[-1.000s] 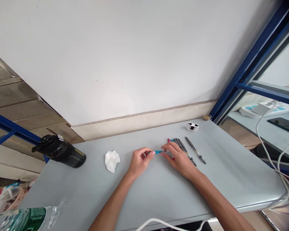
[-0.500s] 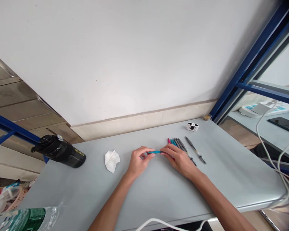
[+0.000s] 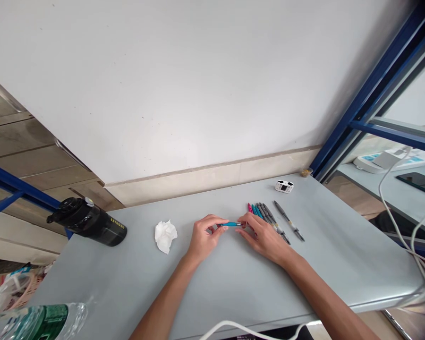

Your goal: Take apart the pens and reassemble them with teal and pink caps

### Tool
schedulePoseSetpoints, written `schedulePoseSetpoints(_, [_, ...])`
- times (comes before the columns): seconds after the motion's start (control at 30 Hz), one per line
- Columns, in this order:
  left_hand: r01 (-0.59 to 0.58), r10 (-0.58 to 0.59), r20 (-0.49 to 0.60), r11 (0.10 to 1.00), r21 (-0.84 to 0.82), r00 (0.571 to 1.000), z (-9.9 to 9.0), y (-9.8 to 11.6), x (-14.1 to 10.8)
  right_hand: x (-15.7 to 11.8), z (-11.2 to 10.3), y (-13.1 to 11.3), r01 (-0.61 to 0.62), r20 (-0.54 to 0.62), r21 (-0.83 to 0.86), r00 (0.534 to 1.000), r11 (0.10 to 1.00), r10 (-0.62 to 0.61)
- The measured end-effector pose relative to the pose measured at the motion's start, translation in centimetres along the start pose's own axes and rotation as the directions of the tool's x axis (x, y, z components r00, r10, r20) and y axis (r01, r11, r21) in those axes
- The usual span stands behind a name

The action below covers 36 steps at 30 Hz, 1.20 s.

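Observation:
A teal pen (image 3: 231,224) lies level between my hands above the grey table. My left hand (image 3: 204,236) pinches its left end between thumb and fingers. At the pen's right, metallic tip is my right hand (image 3: 260,236), its thumb and fingertips slightly apart around the tip; whether they touch it is too small to tell. Beyond my right hand lies a row of several pens (image 3: 265,213), pink, teal and grey, partly hidden by that hand. One grey pen (image 3: 286,218) lies apart to their right.
Crumpled white tissue (image 3: 165,235) sits left of my hands, a black bottle (image 3: 92,223) farther left. A small white device (image 3: 284,186) and a little container (image 3: 306,173) are at the back right. A clear plastic bottle (image 3: 49,321) is at the near left, a white cable (image 3: 230,324) at the front edge.
The fingers of my right hand have parted a little, and the pen's metallic tip now shows. My left hand keeps its pinch. The view has shifted slightly.

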State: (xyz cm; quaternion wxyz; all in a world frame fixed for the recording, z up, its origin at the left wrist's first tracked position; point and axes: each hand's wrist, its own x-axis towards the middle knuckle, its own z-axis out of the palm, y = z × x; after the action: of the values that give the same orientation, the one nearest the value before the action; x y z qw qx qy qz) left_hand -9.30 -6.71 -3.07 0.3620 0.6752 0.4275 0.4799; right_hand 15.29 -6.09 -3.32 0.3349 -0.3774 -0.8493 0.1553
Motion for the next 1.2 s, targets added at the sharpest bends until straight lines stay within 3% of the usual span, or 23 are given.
schedulePoseSetpoints(0.17, [-0.002, 0.002, 0.002, 1.000, 0.007, 1.000, 0.01, 0.02, 0.02, 0.02, 0.10, 0.03, 0.055, 0.015, -0.067, 0.998, 0.996, -0.054])
schedulePoseSetpoints(0.33, [0.006, -0.006, 0.003, 1.000, 0.012, 1.000, -0.04, 0.12, 0.03, 0.10, 0.04, -0.28, -0.008, -0.005, -0.024, 1.000, 1.000, 0.007])
schedulePoseSetpoints(0.47, [0.007, -0.007, 0.006, 1.000, 0.009, 1.000, -0.02, 0.03, -0.02, 0.12, 0.03, -0.26, 0.047, 0.014, -0.053, 0.999, 0.998, -0.046])
schedulePoseSetpoints(0.6, [0.007, -0.007, 0.010, 1.000, -0.001, 1.000, 0.03, -0.05, -0.05, 0.06, 0.05, -0.22, 0.003, 0.004, -0.026, 1.000, 1.000, -0.003])
schedulePoseSetpoints(0.73, [0.021, -0.021, 0.017, 1.000, 0.000, 1.000, 0.02, 0.05, -0.03, 0.11, -0.01, -0.37, 0.043, 0.017, -0.053, 0.999, 0.998, -0.042])
schedulePoseSetpoints(0.9, [0.019, -0.019, 0.018, 1.000, 0.009, 1.000, 0.02, 0.14, -0.02, 0.08, 0.06, -0.37, -0.008, 0.006, -0.026, 1.000, 1.000, 0.008])
schedulePoseSetpoints(1.03, [0.020, -0.020, 0.013, 1.000, 0.000, 1.000, 0.04, 0.13, -0.01, 0.08, 0.12, -0.30, 0.037, 0.014, -0.042, 0.999, 0.998, -0.036])
schedulePoseSetpoints(1.2, [0.025, -0.025, 0.002, 1.000, -0.007, 1.000, 0.04, 0.24, 0.00, 0.07, 0.05, -0.50, -0.026, 0.007, 0.007, 1.000, 1.000, 0.025])
